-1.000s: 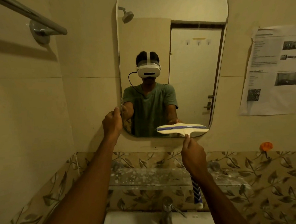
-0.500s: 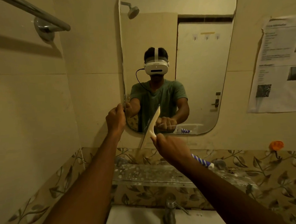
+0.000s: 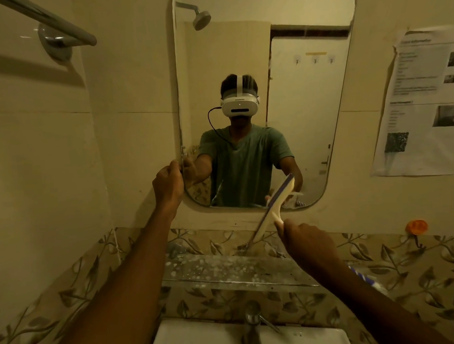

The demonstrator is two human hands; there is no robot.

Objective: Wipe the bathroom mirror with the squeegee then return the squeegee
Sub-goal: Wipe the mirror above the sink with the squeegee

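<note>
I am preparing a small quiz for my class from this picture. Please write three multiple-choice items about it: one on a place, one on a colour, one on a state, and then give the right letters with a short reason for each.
1. Where is the left hand?
A. at the mirror's left edge
B. on the tap
C. on the towel bar

2. What colour is the round hook on the wall at the right?
A. green
B. orange
C. black

3. How does the squeegee blade stand?
A. level, flat on the glass
B. lying on the shelf
C. tilted steeply, near the mirror's lower edge

Answers:
1 A: the left hand grips the left edge of the mirror.
2 B: the hook is orange against the pale wall.
3 C: the right hand holds the squeegee with its blade slanting up to the right.
</note>
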